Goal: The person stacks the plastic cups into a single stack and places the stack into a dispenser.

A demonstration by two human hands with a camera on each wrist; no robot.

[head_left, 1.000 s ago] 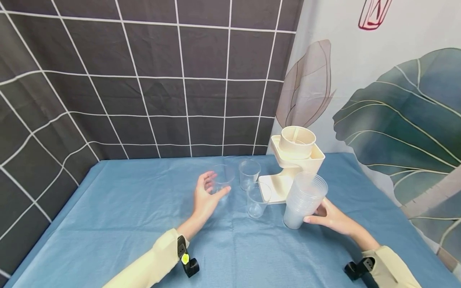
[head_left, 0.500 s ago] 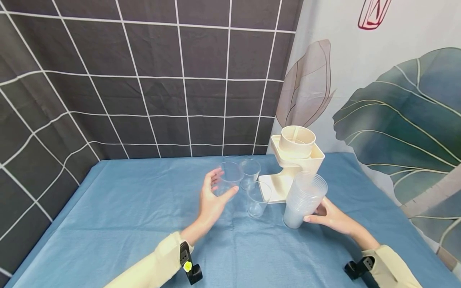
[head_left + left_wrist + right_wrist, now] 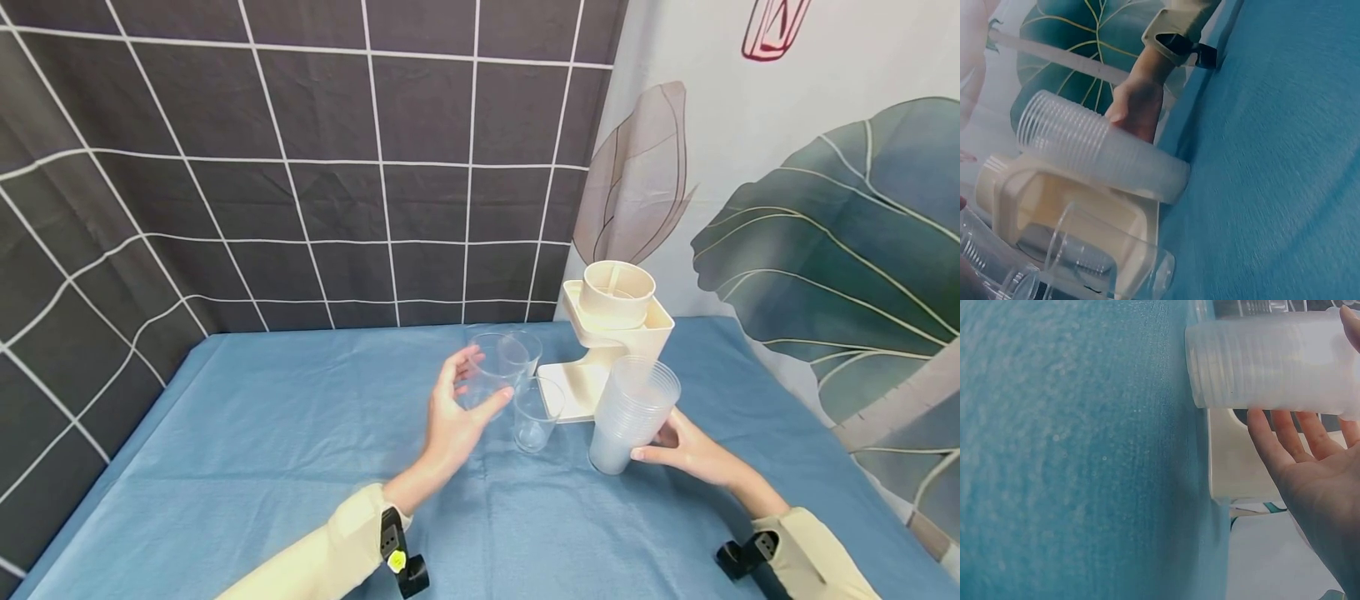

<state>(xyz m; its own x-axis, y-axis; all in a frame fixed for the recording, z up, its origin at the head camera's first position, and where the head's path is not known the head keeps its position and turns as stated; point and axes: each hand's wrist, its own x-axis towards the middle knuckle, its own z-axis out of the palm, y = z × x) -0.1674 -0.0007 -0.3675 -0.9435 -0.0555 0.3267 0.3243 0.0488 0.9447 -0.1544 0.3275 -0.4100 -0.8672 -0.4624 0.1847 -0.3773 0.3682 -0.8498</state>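
My left hand (image 3: pixel 459 417) holds a clear plastic cup (image 3: pixel 497 367) between thumb and fingers. That cup overlaps another clear cup (image 3: pixel 529 343) behind it in the head view. A further clear cup (image 3: pixel 537 421) stands upright just to the right, and it also shows in the left wrist view. On the right, my right hand (image 3: pixel 690 454) grips the side of a tall stack of nested translucent cups (image 3: pixel 628 425). In the right wrist view its fingers (image 3: pixel 1285 434) lie along one side of the stack, and the thumb is on the other.
Behind the stack stands a cream plastic stand (image 3: pixel 615 321) with a round collar on top and a flat base. A blue cloth (image 3: pixel 225 450) covers the table. A dark grid curtain (image 3: pixel 315 200) hangs at its back edge, and a leaf-patterned one (image 3: pixel 810 250) at the right.
My left hand has moved to the right with its cup, closer to the other clear cups. The right hand and the stack have stayed in place.
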